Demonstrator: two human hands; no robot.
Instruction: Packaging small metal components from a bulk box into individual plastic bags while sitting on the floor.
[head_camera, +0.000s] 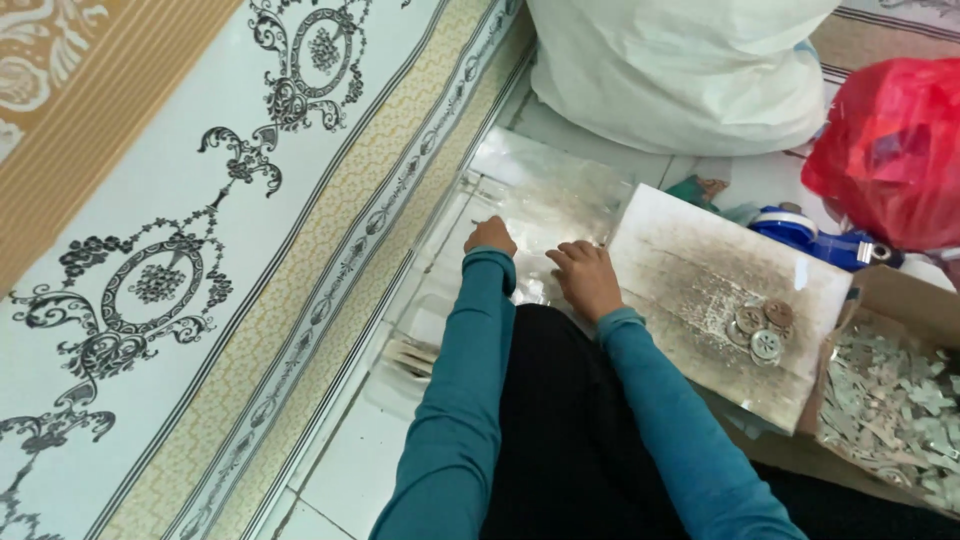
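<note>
My left hand (491, 236) rests with curled fingers on a clear plastic sheet (545, 200) lying on the white tiled floor, and seems to pinch something thin at its fingertips. My right hand (583, 277) is close beside it, fingers bent down onto the same sheet, right at the left edge of a worn white board (690, 290). Both arms wear teal sleeves. A few round, button-like discs (762, 330) lie on the board's right part. What the fingers hold, if anything, is too small to tell.
A patterned rug (200, 220) covers the floor to the left. A large white sack (690, 70) sits at the top, a red plastic bag (895, 150) at the right, a blue tape dispenser (810, 235) below it. A cardboard box (900, 400) of pale chips stands at the right.
</note>
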